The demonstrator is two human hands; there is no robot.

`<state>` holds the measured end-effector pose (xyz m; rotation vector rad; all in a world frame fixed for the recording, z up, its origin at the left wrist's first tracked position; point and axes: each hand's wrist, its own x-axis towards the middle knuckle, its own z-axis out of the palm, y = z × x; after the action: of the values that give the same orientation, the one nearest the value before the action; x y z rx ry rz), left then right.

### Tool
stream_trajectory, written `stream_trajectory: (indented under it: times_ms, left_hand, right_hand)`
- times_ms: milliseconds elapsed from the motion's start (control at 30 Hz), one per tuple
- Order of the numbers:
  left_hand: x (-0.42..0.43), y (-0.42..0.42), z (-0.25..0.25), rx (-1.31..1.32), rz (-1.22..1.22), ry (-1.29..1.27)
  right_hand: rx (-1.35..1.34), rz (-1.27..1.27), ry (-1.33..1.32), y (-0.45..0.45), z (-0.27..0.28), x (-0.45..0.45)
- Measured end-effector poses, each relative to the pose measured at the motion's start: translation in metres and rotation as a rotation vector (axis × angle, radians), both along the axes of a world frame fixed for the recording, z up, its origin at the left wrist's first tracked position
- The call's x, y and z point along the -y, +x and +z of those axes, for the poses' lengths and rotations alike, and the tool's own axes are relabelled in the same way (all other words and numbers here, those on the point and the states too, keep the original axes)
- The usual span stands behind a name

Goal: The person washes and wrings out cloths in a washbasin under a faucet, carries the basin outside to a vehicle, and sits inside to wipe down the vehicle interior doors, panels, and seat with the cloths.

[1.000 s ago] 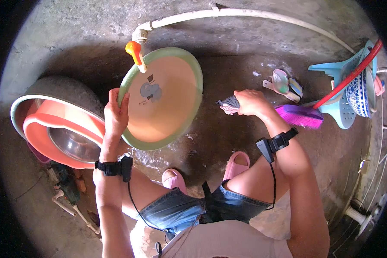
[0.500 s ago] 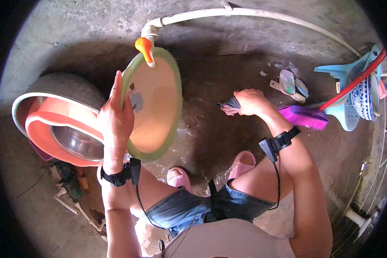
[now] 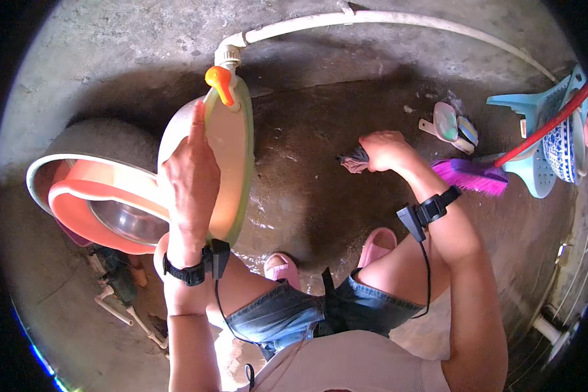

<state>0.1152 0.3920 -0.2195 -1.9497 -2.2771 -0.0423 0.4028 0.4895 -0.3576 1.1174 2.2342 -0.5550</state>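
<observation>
My left hand [image 3: 193, 179] grips the side of a plastic basin [image 3: 230, 163] with a green rim and pale inside. The basin stands tipped on its edge, its opening facing right, just beneath a tap with an orange handle [image 3: 219, 83]. My index finger points up along the basin's outer wall; the thumb is hidden. Further right, my right hand [image 3: 387, 150] is closed around a crumpled dark cloth [image 3: 355, 160], held over the wet floor and apart from the basin.
Left of the basin, a large metal bowl [image 3: 91, 140] and a salmon-pink basin [image 3: 78, 225] are nested. At right are a purple brush [image 3: 473, 176] with a red handle, a light-blue stool [image 3: 532, 170], a patterned bowl [image 3: 560, 150], and a pink scoop [image 3: 445, 121]. A white pipe [image 3: 346, 18] runs along the wall.
The basin has turned more edge-on, so less of its inside shows and more of its outer wall is visible. My left hand has turned with it. The right hand still holds the cloth.
</observation>
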Motion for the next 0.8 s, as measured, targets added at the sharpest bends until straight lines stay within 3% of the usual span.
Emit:
stream_trajectory:
  times_ms: [100,133,167,233,300,333,433,467,633,733,800]
  left_hand:
    - [-0.003,-0.015,-0.001,0.151,-0.043,0.145]
    - [-0.004,-0.014,0.009,0.264,0.112,0.027]
    - [-0.003,-0.027,0.004,0.334,0.088,0.069]
    - [-0.001,-0.062,-0.021,0.488,-0.001,0.18]
    - [-0.001,-0.08,-0.041,0.754,0.137,0.128]
    - [0.0,-0.083,-0.046,1.013,0.257,0.089]
    - [0.0,-0.088,-0.079,1.17,0.291,0.063]
    - [0.003,-0.092,-0.099,1.334,0.313,0.077]
    - [0.018,-0.112,-0.181,1.283,0.34,-0.056]
    - [0.015,-0.131,-0.193,0.837,0.29,-0.202]
    - [0.014,-0.132,-0.189,0.752,0.259,-0.277]
  right_hand:
    - [0.013,-0.047,-0.02,0.003,0.002,-0.002]
    - [0.02,-0.066,-0.027,0.004,0.004,-0.003]
    - [0.023,-0.067,-0.035,0.005,0.008,-0.005]
    - [-0.048,-0.104,-0.063,0.01,0.016,-0.008]
    - [-0.083,-0.154,-0.086,0.016,0.015,-0.012]
    - [-0.094,-0.184,-0.106,0.018,0.011,-0.014]
    - [-0.172,-0.246,-0.192,0.019,0.002,-0.022]
    - [-0.192,-0.252,-0.223,0.017,0.004,-0.022]
    - [-0.235,-0.226,-0.23,0.007,0.0,-0.019]
    - [-0.224,-0.213,-0.239,0.0,0.001,-0.017]
    - [-0.138,-0.179,-0.248,-0.004,0.007,-0.015]
